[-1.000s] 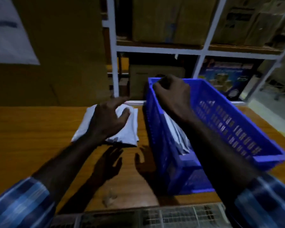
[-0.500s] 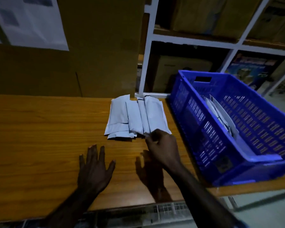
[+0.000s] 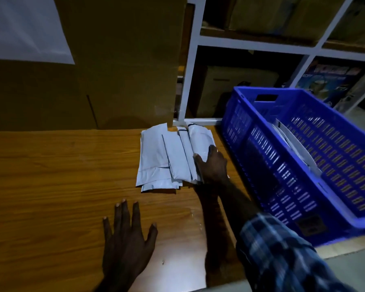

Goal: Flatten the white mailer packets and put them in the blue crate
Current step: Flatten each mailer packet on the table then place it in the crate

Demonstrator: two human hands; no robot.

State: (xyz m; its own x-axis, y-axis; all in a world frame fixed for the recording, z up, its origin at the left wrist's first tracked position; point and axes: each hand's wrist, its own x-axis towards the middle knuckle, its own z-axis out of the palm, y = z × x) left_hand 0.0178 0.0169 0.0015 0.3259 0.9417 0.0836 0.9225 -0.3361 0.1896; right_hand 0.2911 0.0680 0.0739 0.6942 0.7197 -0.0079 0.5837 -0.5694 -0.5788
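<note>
- The colourful printed box (image 3: 333,81) on the shelf carries lettering too blurred to read.
- The dark label (image 3: 309,225) on the blue crate (image 3: 261,157) wall is illegible.

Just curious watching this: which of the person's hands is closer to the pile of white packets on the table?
The right hand: it rests on the right edge of the white packets. The left hand lies flat on the wooden table, nearer the person, apart from the pile.

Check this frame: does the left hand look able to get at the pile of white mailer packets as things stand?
Probably yes. The left hand lies flat on the wooden table just short of the packets, with only bare tabletop between. The right hand covers just the pile's right edge.
</note>
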